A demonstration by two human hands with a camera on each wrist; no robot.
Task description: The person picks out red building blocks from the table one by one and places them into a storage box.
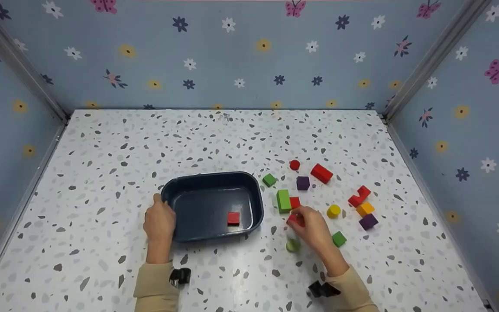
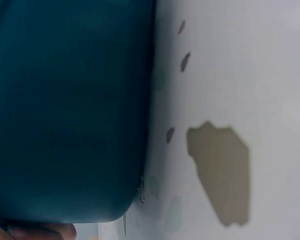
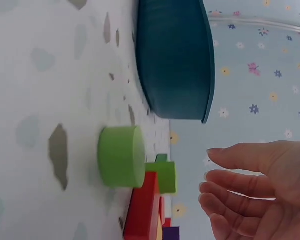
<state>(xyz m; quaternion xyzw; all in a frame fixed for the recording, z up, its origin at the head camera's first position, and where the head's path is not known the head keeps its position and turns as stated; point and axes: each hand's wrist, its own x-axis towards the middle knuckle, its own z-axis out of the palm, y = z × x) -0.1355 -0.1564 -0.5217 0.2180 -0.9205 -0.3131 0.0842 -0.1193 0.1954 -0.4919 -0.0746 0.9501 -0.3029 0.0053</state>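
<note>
Steadying blue tray (image 1: 199, 201), prob., L hand (image 1: 160, 219) holds its end. R hand (image 1: 314, 226): grip slack, nothing held, nr red block (image 3: 143, 210).

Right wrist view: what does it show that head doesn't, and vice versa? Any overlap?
Right wrist only: the palm side of the right hand, no block visible between thumb and fingers, and a low, side-on look at the dark blue tray.

Head only: the left hand at the tray's left end, the tray's inside with a small red block in it, and both tan sleeves.

Both: tray, right hand, light green cylinder, speckled table, flowered walls.
</note>
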